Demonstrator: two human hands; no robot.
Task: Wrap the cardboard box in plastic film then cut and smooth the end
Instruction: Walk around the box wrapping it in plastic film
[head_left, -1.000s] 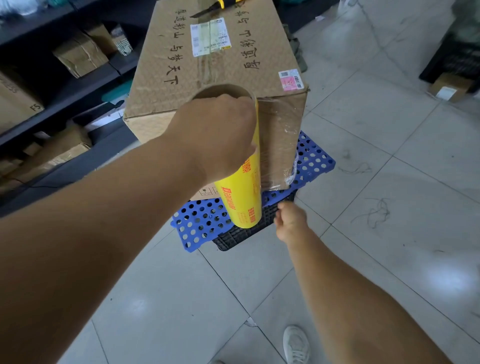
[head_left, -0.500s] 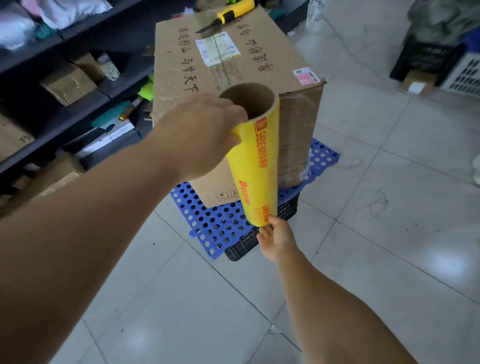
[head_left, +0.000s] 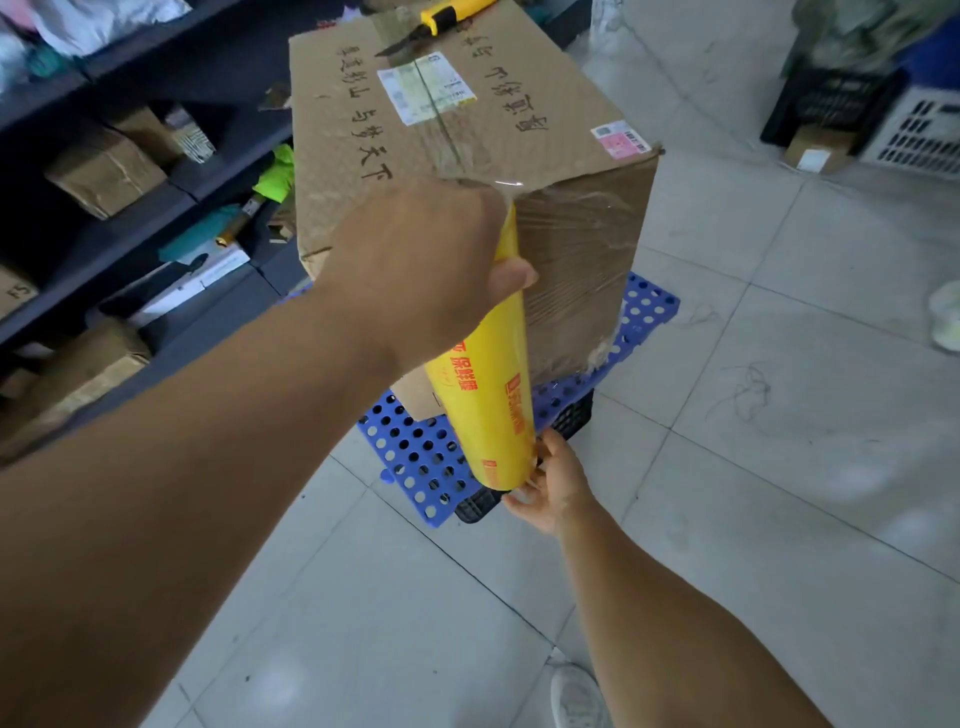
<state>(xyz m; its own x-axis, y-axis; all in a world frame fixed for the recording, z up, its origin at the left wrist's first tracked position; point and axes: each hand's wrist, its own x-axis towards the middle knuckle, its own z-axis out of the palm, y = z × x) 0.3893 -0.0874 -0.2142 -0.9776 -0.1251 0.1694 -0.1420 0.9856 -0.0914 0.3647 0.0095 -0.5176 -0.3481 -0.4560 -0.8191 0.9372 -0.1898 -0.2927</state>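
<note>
Nearest, at 6 o'clock: a white shoe (head_left: 579, 696) on the pale tiled floor (head_left: 779, 467). Just beyond, right hand (head_left: 553, 480) cupped under the lower end of the yellow roll of plastic film (head_left: 485, 395), fingers (head_left: 519, 499) curled against its bottom rim. Roll held upright, slightly tilted, against the near corner of the cardboard box (head_left: 441, 130). Left hand (head_left: 426, 265) clamped around the roll's upper end, thumb pressed on the yellow surface. Clear film stretched from the roll across the box's side at 3 o'clock, wrinkled and clinging. Box at centre, standing on a blue perforated plastic board (head_left: 415, 452) set over a black crate (head_left: 571, 415). On the box top, toward 12 o'clock: a yellow-handled utility knife (head_left: 436, 23). At 9 to 11 o'clock: dark shelves (head_left: 130, 223) holding smaller cartons.
</note>
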